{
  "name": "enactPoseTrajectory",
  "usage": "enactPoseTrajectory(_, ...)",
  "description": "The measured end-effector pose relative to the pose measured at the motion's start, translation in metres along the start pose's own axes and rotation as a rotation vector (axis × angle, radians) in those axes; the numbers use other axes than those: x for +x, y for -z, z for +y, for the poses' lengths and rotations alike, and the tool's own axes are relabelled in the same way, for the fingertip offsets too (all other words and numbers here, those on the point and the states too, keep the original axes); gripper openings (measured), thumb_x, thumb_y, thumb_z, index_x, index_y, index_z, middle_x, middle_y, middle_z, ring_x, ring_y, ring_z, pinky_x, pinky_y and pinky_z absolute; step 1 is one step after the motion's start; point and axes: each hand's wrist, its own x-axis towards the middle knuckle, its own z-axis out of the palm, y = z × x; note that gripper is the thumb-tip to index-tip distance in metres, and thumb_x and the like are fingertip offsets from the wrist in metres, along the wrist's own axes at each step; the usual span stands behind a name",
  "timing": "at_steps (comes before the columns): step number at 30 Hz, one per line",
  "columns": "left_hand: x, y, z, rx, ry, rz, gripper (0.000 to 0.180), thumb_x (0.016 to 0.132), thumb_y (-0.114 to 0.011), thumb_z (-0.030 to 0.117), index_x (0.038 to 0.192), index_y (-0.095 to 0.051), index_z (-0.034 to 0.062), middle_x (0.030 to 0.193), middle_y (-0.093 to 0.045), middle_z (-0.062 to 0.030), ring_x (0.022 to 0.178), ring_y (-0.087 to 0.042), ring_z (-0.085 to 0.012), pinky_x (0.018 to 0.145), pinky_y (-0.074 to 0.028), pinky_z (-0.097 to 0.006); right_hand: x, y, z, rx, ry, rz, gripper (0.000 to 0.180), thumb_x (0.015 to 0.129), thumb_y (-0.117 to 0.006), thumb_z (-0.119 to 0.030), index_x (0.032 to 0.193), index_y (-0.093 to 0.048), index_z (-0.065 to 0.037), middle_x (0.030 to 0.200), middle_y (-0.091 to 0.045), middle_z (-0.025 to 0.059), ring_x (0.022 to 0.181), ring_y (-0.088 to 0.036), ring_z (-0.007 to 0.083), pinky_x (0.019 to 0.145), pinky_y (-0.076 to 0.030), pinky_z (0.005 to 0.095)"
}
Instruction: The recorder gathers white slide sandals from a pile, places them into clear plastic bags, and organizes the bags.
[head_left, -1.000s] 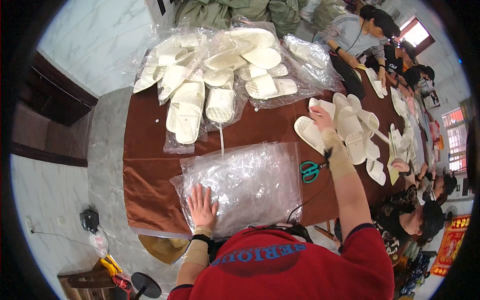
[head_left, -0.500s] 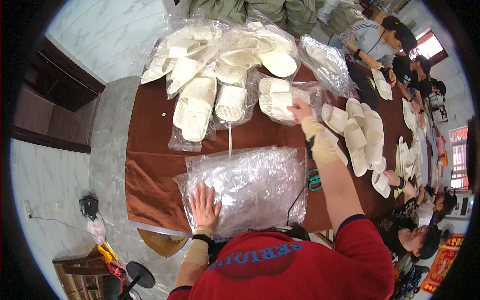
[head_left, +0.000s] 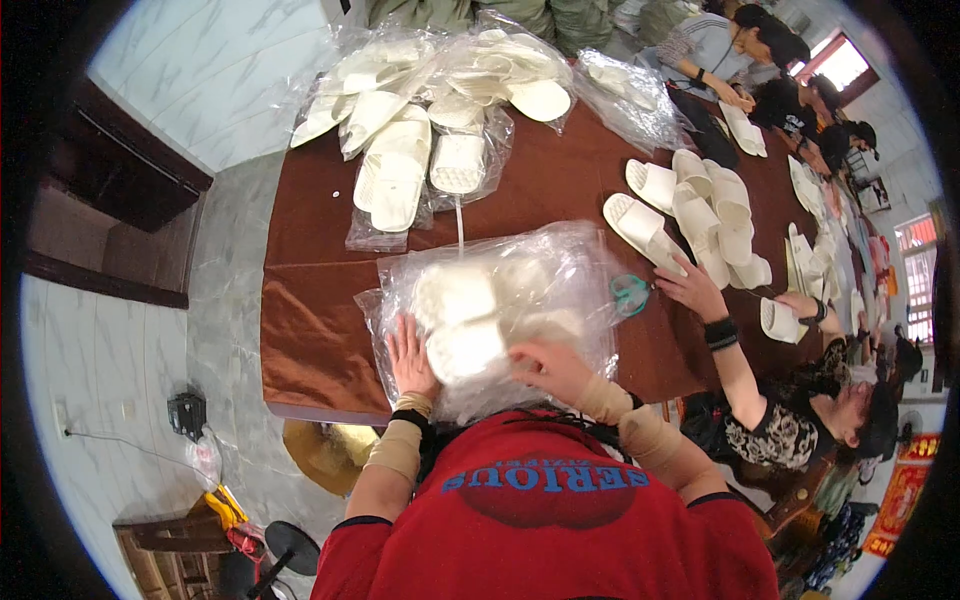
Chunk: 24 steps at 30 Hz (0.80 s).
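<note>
Stretching from six o'clock up toward one o'clock, a long table (head_left: 320, 330) under a brown cloth fills the middle of the view. At its far end, around twelve o'clock, lies a heap of white slippers in clear bags (head_left: 430, 120), the bags overlapping one another. Toward two o'clock a loose pile of unbagged white slippers (head_left: 695, 215) sits on the cloth, and further white slippers trail off along the table beyond it.

Near the centre, just in front of the person in the red top, lies a stack of clear plastic bags (head_left: 500, 300), crumpled and shiny, with a pair of white slippers (head_left: 462, 320) seen through the plastic. The left hand (head_left: 408, 355) lies flat on the near left part of the stack, fingers spread and straight, gripping nothing. The right hand (head_left: 545, 362) is on the near right part of the stack, fingers curled down into the plastic beside the slippers; whether it has actually pinched hold of the film or a slipper cannot be told.

Just beyond the stack's right edge, at about three o'clock, a pair of teal-handled scissors (head_left: 630, 292) rests on the cloth. A co-worker's hand (head_left: 690, 288) reaches in beside them, touching the nearest loose slipper.
</note>
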Motion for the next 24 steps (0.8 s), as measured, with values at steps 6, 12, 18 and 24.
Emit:
enactPoseTrajectory(6,-0.01,-0.014,-0.012,-0.045,-0.018,-0.095,0.056,0.091,-0.038,0.036,0.138,-0.043,0.0063,0.148,-0.033,-0.0176,0.142,-0.016,-0.0368,0.115,-0.009,-0.052,-0.026,0.037,0.07,0.111,-0.31,0.653,0.012,0.089,-0.059,-0.009,0.098,-0.063,-0.004,0.074,-0.064,0.0058,0.059,-0.06,0.0125,0.056,-0.049,0.0278)
enactPoseTrajectory(12,-0.007,-0.019,-0.012,-0.067,-0.078,0.056,0.056,0.091,-0.037,0.036,0.138,-0.042,0.0065,0.147,-0.033,-0.0182,0.141,-0.016,-0.0375,0.115,-0.01,-0.053,0.0,0.036,0.104,-0.289,-0.16,0.622,0.02,0.093,-0.051,-0.017,0.102,-0.063,-0.003,0.092,-0.065,0.0108,0.07,-0.066,0.0205,0.062,-0.051,0.0319)
enactPoseTrajectory(18,-0.006,-0.024,-0.016,-0.005,-0.054,-0.011,0.056,0.09,-0.039,0.036,0.138,-0.043,0.0078,0.148,-0.034,-0.0159,0.142,-0.016,-0.0364,0.115,-0.01,-0.054,0.03,0.02,0.126,0.226,-0.726,-0.178,0.021,0.088,-0.059,-0.021,0.102,-0.063,-0.005,0.095,-0.067,0.0134,0.087,-0.065,0.0281,0.073,-0.051,0.0376)
enactPoseTrajectory(24,-0.006,-0.019,-0.008,-0.097,-0.033,0.106,0.061,0.088,-0.042,0.042,0.14,-0.041,0.0104,0.15,-0.033,-0.0105,0.144,-0.012,-0.0322,0.115,-0.009,-0.052,0.034,0.022,0.112,-0.219,-0.105,-0.276,0.025,0.081,-0.071,-0.021,0.098,-0.06,-0.007,0.084,-0.063,0.0103,0.076,-0.062,0.0191,0.056,-0.05,0.033)
